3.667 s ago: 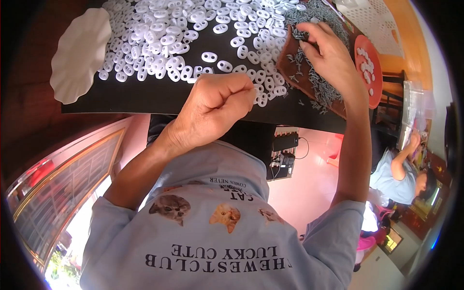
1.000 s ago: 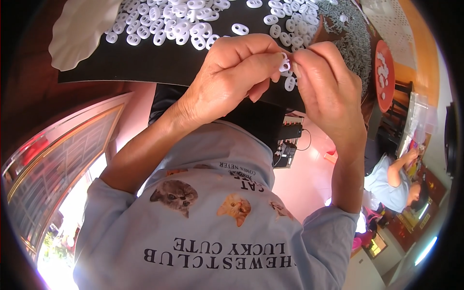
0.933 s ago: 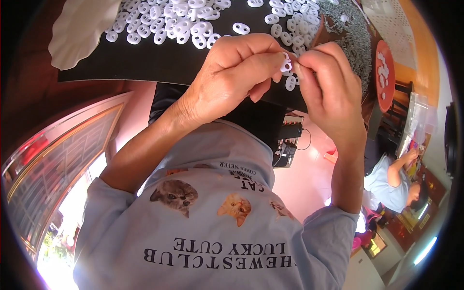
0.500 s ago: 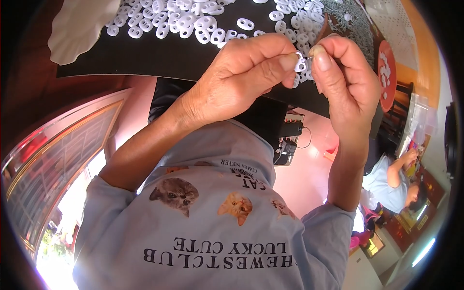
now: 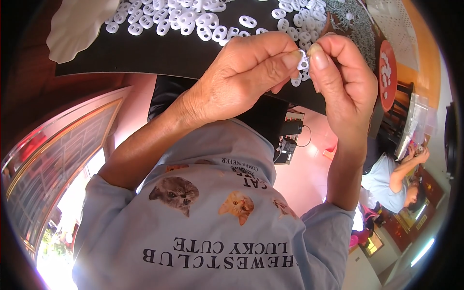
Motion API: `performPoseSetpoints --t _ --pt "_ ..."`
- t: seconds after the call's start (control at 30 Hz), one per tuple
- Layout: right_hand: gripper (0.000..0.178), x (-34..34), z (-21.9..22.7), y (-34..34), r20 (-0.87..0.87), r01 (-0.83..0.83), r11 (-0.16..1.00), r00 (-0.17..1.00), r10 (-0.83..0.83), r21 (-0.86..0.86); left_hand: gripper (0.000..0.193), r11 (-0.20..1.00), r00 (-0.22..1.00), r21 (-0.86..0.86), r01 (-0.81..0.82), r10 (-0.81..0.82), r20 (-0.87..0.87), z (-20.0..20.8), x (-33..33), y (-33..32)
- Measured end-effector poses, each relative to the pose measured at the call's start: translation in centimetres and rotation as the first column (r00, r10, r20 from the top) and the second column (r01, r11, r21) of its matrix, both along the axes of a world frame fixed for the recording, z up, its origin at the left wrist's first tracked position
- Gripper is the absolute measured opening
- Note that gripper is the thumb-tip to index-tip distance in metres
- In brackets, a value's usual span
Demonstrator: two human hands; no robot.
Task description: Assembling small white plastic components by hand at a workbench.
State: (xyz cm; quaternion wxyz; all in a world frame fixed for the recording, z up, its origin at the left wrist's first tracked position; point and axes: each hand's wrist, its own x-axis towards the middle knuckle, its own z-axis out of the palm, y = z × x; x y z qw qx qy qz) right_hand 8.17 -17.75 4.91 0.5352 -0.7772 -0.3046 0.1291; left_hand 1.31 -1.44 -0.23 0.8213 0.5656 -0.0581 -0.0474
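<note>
Between the thumb and forefinger of my left hand point(image 5: 258, 72) is a small white plastic piece with two holes point(image 5: 303, 63), like a cord lock part. My right hand point(image 5: 340, 77) is pinched closed right beside it, thumb tip at the piece's right side. Whatever those fingertips hold is too small and covered to make out. Both hands are raised over the near edge of the black table point(image 5: 121, 58). Loose white two-hole pieces point(image 5: 188, 19) lie beyond my left hand, and more point(image 5: 304, 24) lie just beyond the fingertips.
A heap of tiny grey parts point(image 5: 355, 29) is at the far right, near a red dish point(image 5: 386, 94) holding small white bits. A pale wavy-edged tray point(image 5: 79, 29) stands at the far left. Another person point(image 5: 394, 181) sits off to the right.
My right fingertips have moved slightly left, closing the small gap to the white piece, where a thin bit showed before. The other person's hands have moved.
</note>
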Motion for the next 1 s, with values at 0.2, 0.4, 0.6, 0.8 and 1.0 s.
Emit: performPoseSetpoints --t 0.2,0.4,0.6,0.8,1.0 --pt "0.008 -0.2 -0.4 0.4 0.027 0.014 1.0 1.0 -0.013 -0.026 0.021 0.999 1.0 -0.034 -0.03 0.03 0.007 -0.2 -0.1 -0.1" --pt "0.009 -0.6 -0.4 1.1 0.102 0.035 0.998 0.994 -0.03 -0.048 0.021 0.999 0.999 -0.028 -0.032 0.032 0.006 -0.2 -0.2 0.2" --pt "0.011 -0.9 0.1 1.3 0.076 0.038 0.994 0.997 -0.03 -0.106 0.021 0.999 1.0 -0.041 -0.03 0.03 -0.01 -0.2 -0.3 0.2" --pt "0.012 -0.7 0.3 1.0 0.002 -0.011 0.989 1.0 0.011 -0.149 0.018 0.999 0.999 -0.019 -0.035 0.036 0.02 -0.2 -0.4 0.4" --pt "0.012 -0.2 0.5 0.5 -0.071 -0.039 0.995 0.997 0.032 -0.091 0.018 0.997 0.998 -0.065 -0.035 0.031 -0.055 0.2 -0.4 0.4"
